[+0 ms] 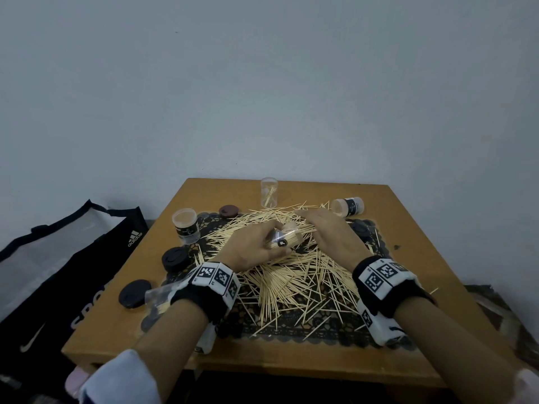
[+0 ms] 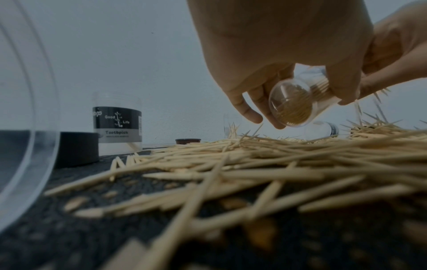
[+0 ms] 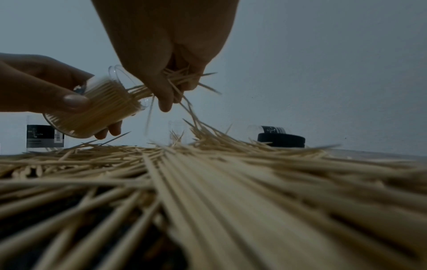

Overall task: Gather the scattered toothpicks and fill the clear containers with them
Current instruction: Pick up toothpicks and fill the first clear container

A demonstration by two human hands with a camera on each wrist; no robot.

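Observation:
A big heap of toothpicks (image 1: 294, 275) covers the dark lace mat (image 1: 291, 330) on the wooden table (image 1: 408, 228). My left hand (image 1: 256, 246) grips a clear container (image 1: 284, 237) tilted on its side above the heap, nearly full of toothpicks; the container (image 2: 293, 104) shows its round base in the left wrist view. My right hand (image 1: 323, 225) pinches a bunch of toothpicks (image 3: 182, 80) at the mouth of that container (image 3: 99, 107), and a few sticks hang or fall from the bunch toward the heap (image 3: 208, 164).
A labelled container (image 1: 186, 225) stands at the left, an almost bare clear one (image 1: 269, 192) at the back, one (image 1: 348, 207) lies at the back right, another (image 1: 159, 298) lies by my left wrist. Black lids (image 1: 175, 258) (image 1: 135, 293) and a brown lid (image 1: 229, 211) sit around. Bags (image 1: 58, 272) stand left.

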